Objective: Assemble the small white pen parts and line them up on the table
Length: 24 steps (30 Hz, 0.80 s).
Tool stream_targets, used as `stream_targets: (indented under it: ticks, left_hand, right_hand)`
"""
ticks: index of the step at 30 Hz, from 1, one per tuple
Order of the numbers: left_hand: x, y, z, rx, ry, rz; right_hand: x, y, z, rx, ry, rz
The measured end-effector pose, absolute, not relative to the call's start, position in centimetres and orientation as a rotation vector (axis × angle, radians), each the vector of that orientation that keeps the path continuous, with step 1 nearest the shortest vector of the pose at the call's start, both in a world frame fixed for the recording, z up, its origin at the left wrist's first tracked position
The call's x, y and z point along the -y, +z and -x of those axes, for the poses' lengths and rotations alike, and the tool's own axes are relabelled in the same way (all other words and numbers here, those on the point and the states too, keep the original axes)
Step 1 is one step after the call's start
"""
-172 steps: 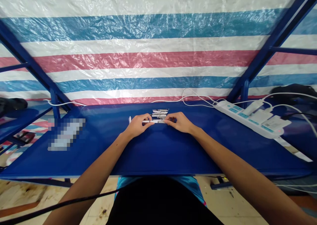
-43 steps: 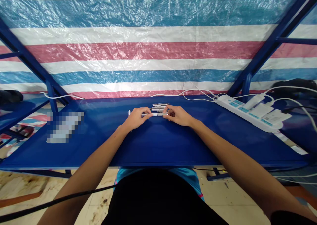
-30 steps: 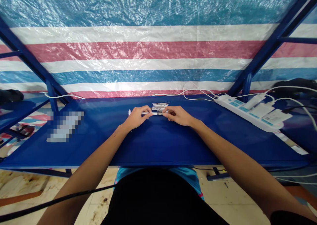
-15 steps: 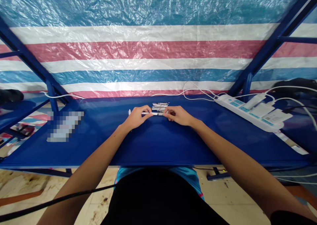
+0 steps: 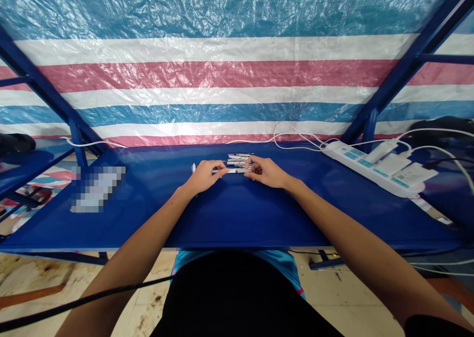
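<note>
Here, the slim pen (image 5: 232, 171) looks white with a greyish section.

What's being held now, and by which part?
A slim, straight white-and-grey pen: the left hand pinches it left of its middle; whether the right hand grips its right end is unclear.

Bright glare flecks the striped sheet (image 5: 237, 75) at my twelve o'clock; coarse pixels mask a patch (image 5: 97, 191) toward my ten.
</note>
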State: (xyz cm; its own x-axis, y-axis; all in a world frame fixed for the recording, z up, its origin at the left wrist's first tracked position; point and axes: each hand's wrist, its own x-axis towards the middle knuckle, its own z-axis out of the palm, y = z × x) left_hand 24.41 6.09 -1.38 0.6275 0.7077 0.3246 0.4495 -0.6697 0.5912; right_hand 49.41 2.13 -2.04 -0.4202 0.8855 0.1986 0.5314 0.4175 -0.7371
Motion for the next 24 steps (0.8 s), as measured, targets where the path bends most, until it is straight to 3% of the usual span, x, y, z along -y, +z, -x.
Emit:
stream_targets:
  ticks: [24]
  left_hand:
    - [-6.21,-1.54,-24.33,-0.912,0.779,-2.392]
  right_hand:
    - [-2.31,-2.26,-49.25,2.077,0.816,1.182]
